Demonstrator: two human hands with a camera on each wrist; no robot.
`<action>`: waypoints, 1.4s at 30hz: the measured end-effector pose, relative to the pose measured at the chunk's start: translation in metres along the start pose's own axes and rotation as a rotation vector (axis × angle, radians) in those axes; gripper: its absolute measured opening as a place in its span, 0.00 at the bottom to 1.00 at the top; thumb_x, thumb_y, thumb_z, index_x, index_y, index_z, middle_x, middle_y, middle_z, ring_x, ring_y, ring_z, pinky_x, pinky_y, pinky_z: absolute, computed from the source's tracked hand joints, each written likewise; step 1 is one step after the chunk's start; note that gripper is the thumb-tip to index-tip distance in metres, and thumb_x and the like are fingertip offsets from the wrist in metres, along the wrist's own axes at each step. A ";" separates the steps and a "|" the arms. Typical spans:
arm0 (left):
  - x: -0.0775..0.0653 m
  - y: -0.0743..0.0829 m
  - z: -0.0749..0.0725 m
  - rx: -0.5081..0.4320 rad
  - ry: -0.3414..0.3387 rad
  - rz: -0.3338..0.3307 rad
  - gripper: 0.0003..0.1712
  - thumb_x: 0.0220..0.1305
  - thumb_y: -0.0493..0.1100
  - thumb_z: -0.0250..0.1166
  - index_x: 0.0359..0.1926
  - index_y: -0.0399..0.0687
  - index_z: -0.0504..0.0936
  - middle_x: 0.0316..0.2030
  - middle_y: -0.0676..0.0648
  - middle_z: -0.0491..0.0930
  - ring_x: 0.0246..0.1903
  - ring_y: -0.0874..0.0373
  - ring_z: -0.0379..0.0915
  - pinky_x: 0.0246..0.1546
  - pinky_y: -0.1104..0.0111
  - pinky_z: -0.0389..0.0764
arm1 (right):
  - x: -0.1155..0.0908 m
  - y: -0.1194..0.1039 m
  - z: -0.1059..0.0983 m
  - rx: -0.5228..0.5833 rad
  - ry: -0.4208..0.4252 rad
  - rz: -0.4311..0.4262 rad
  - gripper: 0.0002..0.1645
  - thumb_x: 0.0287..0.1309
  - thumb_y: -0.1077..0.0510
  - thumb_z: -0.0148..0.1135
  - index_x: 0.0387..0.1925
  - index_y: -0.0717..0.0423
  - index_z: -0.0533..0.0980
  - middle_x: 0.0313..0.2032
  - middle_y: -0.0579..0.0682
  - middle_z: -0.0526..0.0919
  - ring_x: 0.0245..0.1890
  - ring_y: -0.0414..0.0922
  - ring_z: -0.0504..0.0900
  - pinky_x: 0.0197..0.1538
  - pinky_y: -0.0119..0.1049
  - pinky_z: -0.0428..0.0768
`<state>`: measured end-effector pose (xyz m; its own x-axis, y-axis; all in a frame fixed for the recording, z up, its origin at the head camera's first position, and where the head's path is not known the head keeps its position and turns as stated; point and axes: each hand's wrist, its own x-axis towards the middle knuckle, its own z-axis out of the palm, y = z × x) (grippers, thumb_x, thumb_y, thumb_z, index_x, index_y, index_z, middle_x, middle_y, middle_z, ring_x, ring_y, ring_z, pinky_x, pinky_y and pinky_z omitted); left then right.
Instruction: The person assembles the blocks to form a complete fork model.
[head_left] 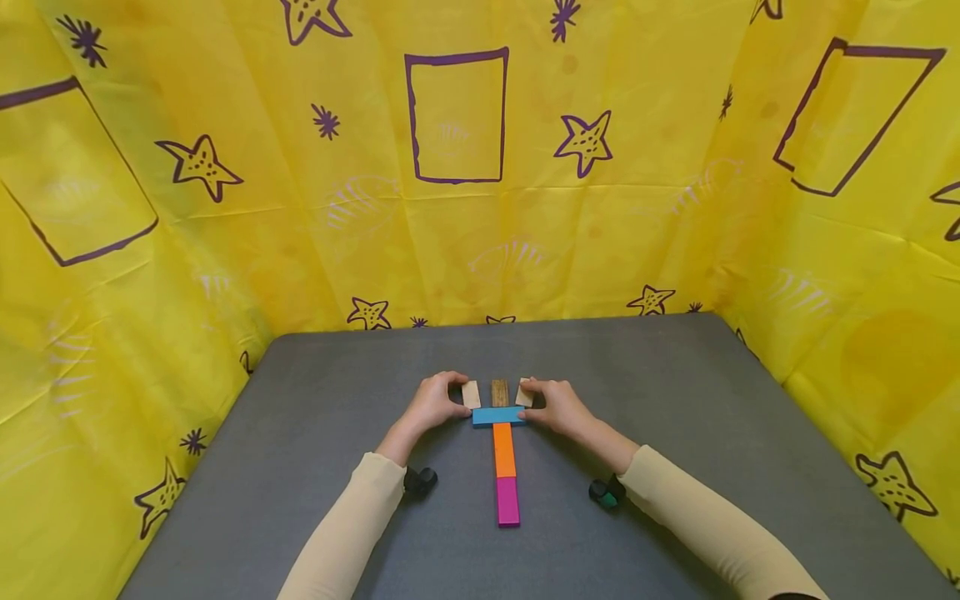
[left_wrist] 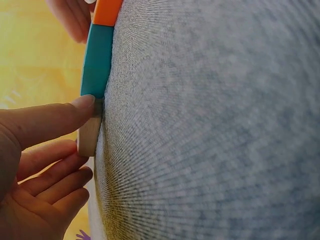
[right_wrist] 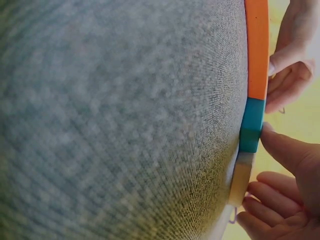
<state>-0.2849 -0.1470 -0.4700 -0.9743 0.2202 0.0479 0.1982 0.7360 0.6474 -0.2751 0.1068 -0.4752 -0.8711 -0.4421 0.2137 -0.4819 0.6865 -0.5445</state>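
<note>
My left hand [head_left: 432, 402] holds a pale wooden block [head_left: 471, 394] between thumb and fingers. Its thumb [left_wrist: 84, 101] lies where this block meets the blue block [head_left: 498, 416]. Opposite, my right hand [head_left: 561, 407] has its fingers at the far end of another pale wooden block [head_left: 524, 392], which stands slightly tilted. The right thumb [right_wrist: 268, 129] touches the blue block near its right end. Between the pale blocks sits a darker brown wooden block [head_left: 499, 392]. Below the crosswise blue block, an orange block [head_left: 505, 450] and a magenta block [head_left: 507, 502] run in line toward me.
All the blocks lie flat on a dark grey table [head_left: 300, 500]. Yellow cloth [head_left: 645, 225] with purple stars and frames surrounds its back and sides. Black wrist straps [head_left: 606, 492] hang beneath both forearms.
</note>
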 end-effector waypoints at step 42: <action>-0.002 -0.002 -0.003 0.014 0.005 0.001 0.32 0.43 0.45 0.78 0.51 0.41 0.80 0.49 0.43 0.80 0.50 0.48 0.72 0.58 0.55 0.72 | 0.000 0.001 -0.001 -0.005 0.006 -0.001 0.35 0.47 0.52 0.73 0.56 0.63 0.75 0.55 0.58 0.79 0.58 0.54 0.76 0.59 0.48 0.74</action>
<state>-0.2840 -0.1508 -0.4685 -0.9746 0.2178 0.0520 0.2004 0.7450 0.6362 -0.2761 0.1082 -0.4747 -0.8713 -0.4392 0.2190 -0.4831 0.6890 -0.5403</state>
